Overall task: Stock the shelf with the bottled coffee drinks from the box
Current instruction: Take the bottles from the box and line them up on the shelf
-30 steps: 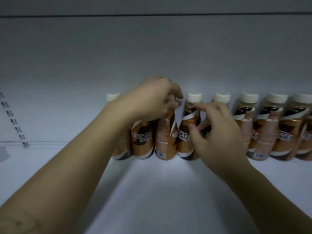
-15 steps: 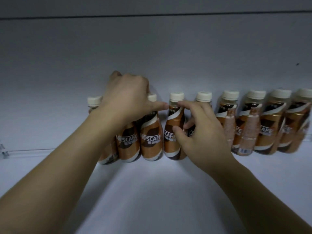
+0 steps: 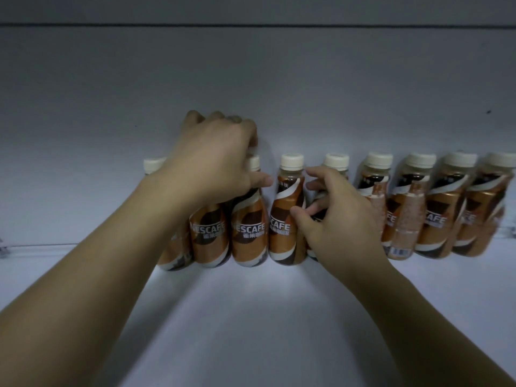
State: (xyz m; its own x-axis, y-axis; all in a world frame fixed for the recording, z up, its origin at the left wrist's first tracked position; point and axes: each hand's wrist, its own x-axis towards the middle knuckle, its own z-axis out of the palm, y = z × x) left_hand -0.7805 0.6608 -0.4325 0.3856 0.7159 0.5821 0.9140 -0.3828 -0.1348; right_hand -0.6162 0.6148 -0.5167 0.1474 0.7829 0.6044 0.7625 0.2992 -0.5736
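Standing upright along back of white shelf (image 3: 251,317): bottle row (image 3: 405,216). L hand (image 3: 212,163) cupped over top of 2nd bottle (image 3: 208,236) from left, fingers curled behind; grip hidden, can't tell. R hand (image 3: 337,219) curled round 5th bottle (image 3: 336,162), thumb btwn it & 4th bottle (image 3: 286,219).

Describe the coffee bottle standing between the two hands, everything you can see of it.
The Nescafe bottle stands upright at the back of the white shelf. It has a cream cap, a clear neck and a glossy orange-brown wrap with a white swirl, a dark patch and white lettering. The thumb of the right hand lies against its label.
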